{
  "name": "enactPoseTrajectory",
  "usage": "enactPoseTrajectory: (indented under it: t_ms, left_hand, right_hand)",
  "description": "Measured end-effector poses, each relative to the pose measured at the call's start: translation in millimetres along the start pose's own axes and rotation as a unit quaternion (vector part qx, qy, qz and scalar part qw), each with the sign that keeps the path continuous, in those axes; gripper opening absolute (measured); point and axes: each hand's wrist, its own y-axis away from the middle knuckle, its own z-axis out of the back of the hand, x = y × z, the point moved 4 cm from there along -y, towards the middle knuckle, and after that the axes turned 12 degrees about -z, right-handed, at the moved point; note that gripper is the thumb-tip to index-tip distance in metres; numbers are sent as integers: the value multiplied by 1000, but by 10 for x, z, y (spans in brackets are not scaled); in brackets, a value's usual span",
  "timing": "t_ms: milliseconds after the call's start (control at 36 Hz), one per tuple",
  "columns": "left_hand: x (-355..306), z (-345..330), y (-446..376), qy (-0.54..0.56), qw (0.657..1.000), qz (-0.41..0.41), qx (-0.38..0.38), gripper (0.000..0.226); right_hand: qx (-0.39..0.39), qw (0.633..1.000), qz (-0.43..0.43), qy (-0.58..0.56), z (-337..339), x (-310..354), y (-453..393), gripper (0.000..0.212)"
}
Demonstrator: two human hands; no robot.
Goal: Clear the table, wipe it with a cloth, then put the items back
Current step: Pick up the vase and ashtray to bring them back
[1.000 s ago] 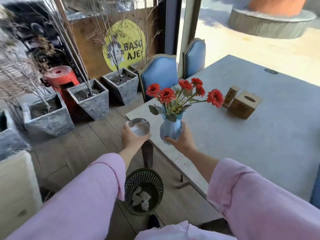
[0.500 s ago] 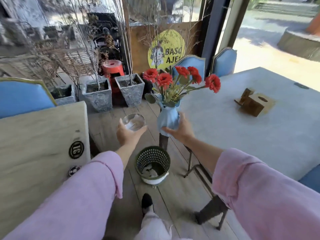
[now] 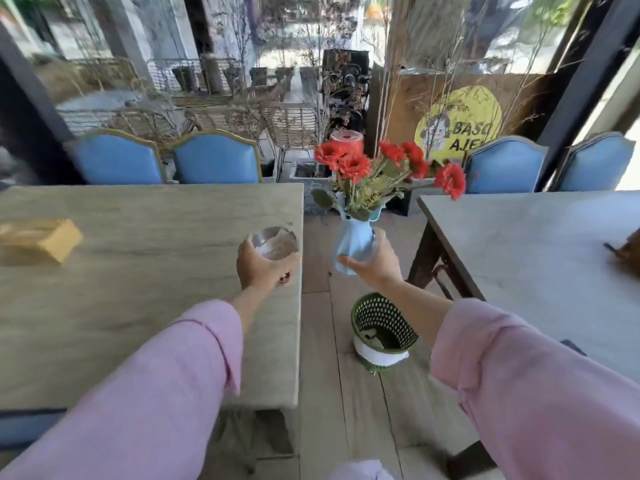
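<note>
My left hand grips a round metal ashtray above the right edge of a wooden table on the left. My right hand holds a light blue vase of red flowers in the air, over the floor gap between two tables. The grey table lies to the right, with a wooden box partly cut off at its right edge.
A wooden tissue box sits on the left table. A green perforated bin stands on the plank floor between the tables. Blue chairs line the far side of both tables, with planters behind them.
The view has swung left from the grey table to the wooden one. Both hands have carried the ashtray and the vase leftward; the ashtray now hangs over the wooden table's edge.
</note>
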Motion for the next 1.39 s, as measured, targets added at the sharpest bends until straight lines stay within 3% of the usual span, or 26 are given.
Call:
enactPoseTrajectory:
  t_ms: [333, 583, 806, 1389]
  left_hand:
    - [1214, 2082, -117, -45, 998, 44, -29, 124]
    - [1922, 3015, -335, -78, 994, 68, -29, 130]
    - [2369, 3167, -635, -91, 990, 101, -27, 129]
    - [3569, 2525, -2120, -57, 987, 150, 12, 119]
  right_hand:
    - [45, 998, 12, -39, -1749, 1158, 791, 101]
    - [77, 996, 5, -45, -2774, 1733, 1267, 93]
    - [82, 996, -6, -31, -3252, 1953, 1232, 93]
    - [91, 994, -61, -22, -4610, 2220, -180, 97]
